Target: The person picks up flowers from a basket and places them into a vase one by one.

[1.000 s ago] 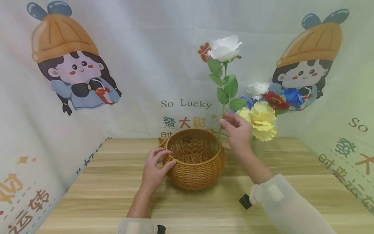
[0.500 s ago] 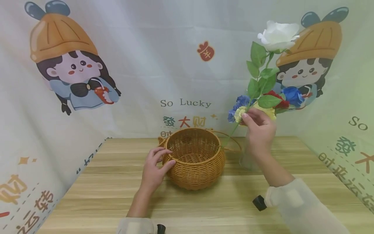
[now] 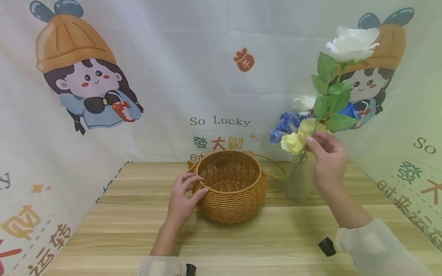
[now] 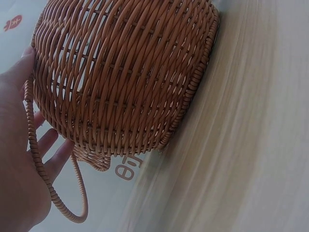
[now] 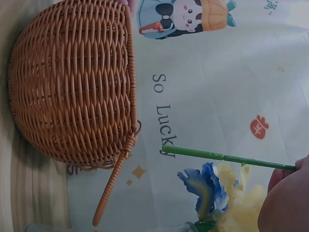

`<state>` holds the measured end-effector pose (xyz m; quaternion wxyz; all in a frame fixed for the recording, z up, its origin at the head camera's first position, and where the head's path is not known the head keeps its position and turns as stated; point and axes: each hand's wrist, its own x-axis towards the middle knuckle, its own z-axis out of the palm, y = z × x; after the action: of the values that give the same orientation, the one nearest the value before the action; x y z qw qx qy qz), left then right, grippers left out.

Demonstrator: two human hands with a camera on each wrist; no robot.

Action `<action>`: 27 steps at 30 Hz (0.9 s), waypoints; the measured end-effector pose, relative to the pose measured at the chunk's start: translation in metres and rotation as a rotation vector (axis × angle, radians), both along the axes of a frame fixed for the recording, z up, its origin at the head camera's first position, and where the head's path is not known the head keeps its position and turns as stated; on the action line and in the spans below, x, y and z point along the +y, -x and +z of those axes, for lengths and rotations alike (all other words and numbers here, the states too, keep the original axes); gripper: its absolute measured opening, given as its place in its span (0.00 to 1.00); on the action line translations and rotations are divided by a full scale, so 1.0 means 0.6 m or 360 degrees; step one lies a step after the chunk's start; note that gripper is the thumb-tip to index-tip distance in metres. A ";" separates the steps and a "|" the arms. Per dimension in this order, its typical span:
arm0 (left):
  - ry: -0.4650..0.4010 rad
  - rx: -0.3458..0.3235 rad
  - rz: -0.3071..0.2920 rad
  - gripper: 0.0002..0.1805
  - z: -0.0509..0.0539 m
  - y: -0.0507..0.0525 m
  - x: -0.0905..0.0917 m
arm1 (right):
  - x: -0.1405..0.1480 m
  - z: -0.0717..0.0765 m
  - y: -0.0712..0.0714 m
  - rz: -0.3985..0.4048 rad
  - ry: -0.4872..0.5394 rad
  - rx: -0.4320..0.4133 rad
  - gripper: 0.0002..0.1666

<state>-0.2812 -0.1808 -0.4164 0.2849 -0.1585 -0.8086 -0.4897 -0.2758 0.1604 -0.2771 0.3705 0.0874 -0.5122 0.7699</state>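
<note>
A round wicker basket [image 3: 229, 209] stands on the wooden table, its woven handle hanging out to the right. My left hand [image 3: 183, 199] holds its left rim, thumb and fingers spread along the edge; the left wrist view shows the fingers [image 4: 55, 154] at the basket's side. Between thumb and fingertips, my right hand [image 3: 329, 159] pinches the green stem of a white artificial rose [image 3: 352, 44], bloom upward and leaves above the hand. The stem's cut end [image 5: 166, 149] hangs free of the basket in the right wrist view.
Behind the rose stem, a clear glass vase [image 3: 293, 188] holds several artificial flowers, among them a blue flower [image 3: 286, 124], a yellow flower [image 3: 293, 142] and a white flower [image 3: 304, 102]. A printed curtain [image 3: 165, 76] encloses the table [image 3: 138, 214] at the back and sides.
My right hand has carried the white rose rightward, its stem coming from inside the basket's rim out to in front of the vase. The left hand and basket have stayed put.
</note>
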 end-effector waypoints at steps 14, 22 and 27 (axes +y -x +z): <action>-0.0018 -0.0017 -0.0002 0.17 0.001 -0.002 0.000 | 0.053 -0.001 -0.020 -0.0067 0.0085 0.0082 0.08; -0.0026 0.0004 -0.0009 0.17 0.000 0.000 -0.001 | 0.081 0.011 -0.012 -0.0171 0.0159 0.0224 0.07; -0.0030 0.0027 -0.0015 0.16 0.000 0.001 0.001 | 0.104 0.017 -0.006 -0.0281 0.0175 0.0111 0.08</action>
<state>-0.2818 -0.1800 -0.4164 0.2908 -0.1638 -0.8008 -0.4974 -0.2722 0.2227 -0.2669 0.4588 0.0484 -0.4616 0.7577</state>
